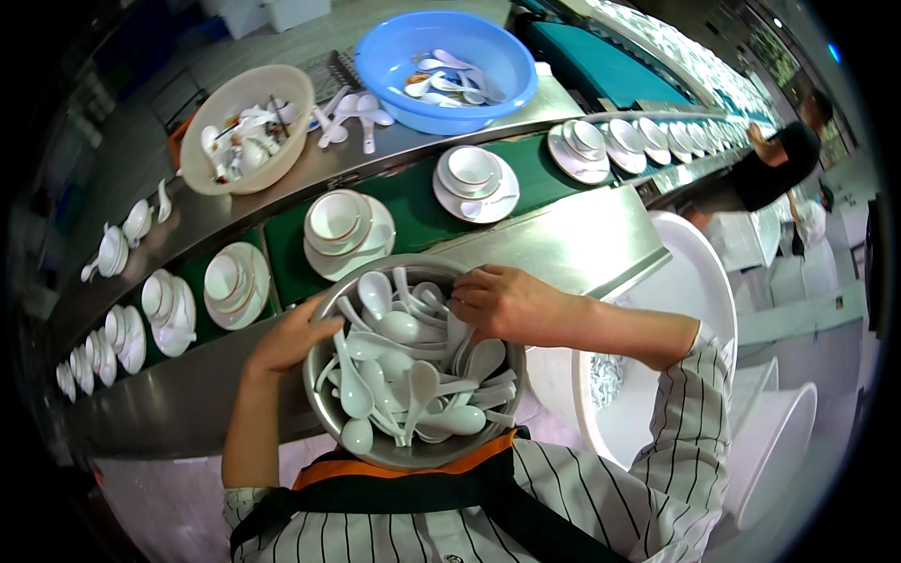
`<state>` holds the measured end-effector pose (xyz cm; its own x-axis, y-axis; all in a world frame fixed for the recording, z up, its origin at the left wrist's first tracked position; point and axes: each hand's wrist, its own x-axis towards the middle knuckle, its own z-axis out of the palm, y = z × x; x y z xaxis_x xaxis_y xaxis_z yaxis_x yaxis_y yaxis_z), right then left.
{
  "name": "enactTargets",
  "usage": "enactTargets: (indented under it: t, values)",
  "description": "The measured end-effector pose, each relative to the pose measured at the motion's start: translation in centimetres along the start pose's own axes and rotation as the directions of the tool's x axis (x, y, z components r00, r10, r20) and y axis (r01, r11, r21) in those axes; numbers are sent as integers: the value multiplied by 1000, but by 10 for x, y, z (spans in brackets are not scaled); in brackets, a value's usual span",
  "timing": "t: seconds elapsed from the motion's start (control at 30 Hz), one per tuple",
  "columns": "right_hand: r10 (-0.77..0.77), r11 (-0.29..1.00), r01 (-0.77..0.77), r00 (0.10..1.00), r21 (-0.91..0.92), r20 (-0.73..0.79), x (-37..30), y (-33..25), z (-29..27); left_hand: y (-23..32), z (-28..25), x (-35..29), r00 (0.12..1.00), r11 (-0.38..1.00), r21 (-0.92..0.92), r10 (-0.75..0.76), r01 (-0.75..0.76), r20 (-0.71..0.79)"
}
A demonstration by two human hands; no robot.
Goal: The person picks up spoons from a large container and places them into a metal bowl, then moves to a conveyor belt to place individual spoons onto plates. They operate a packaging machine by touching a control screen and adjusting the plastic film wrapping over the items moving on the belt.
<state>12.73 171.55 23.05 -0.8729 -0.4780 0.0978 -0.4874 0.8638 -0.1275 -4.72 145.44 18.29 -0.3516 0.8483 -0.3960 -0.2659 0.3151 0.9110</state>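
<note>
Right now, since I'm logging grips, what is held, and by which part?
The left hand holds the metal bowl by its left rim. The right hand is at the spoons; whether it grips one cannot be told.

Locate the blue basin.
Head view, top centre: the blue basin sits on the metal counter, right of the cream basin, loose white spoons between them.

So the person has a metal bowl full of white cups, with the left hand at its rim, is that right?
Not quite: the head view shows white spoons filling the metal bowl, not cups. The left hand is indeed at its rim.
</note>
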Motion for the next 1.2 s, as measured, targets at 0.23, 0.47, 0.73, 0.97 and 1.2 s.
enactTargets:
  t: [0.23,0.47,0.73,0.97,1.2]
  values:
    - [18,984,-3,997,-179,80,-27,7,-26,4,-6,33,981,995,-50,-78,88,175]
    - [269,963,-266,961,-44,71,-70,42,-47,25,24,77,990,996,85,-45,33,136]
    - [590,664,-556,800,499,106,-153,124,-98,67,95,140,977,988,110,-130,112,172]
    - [951,153,-516,309,843,17,-240,281,-8,68,158,192,984,991,-9,-132,134,121]
    - [918,397,-834,372,384,-140,-210,304,44,60,173,197,985,991,-27,-126,130,118]
